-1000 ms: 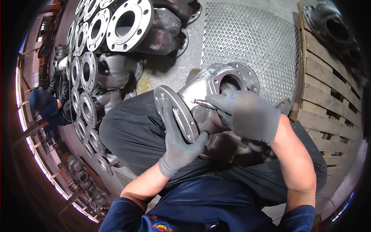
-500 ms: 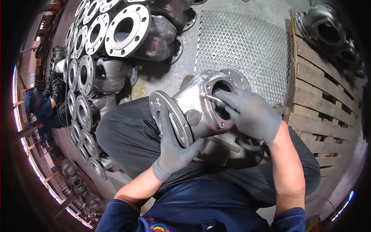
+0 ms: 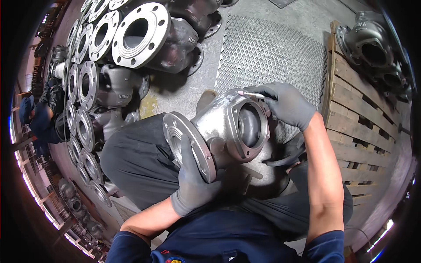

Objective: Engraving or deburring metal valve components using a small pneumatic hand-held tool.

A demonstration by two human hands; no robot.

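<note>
left hand (image 3: 193,184): fingers clamped on valve body (image 3: 223,127) flange | right hand (image 3: 287,103): fingers pinching pen (image 3: 250,94), tip leftward touching body's top rim | right nearer

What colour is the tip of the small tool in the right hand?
Pale pink, on the thin metal tool in the grey-gloved right hand; head view.

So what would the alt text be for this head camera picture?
A seated person steadies a grey cast-metal valve body on their lap, gloved left hand gripping its round flange, gloved right hand holding a thin pink-tipped tool at its upper edge. Similar flanged castings crowd the floor.
</note>
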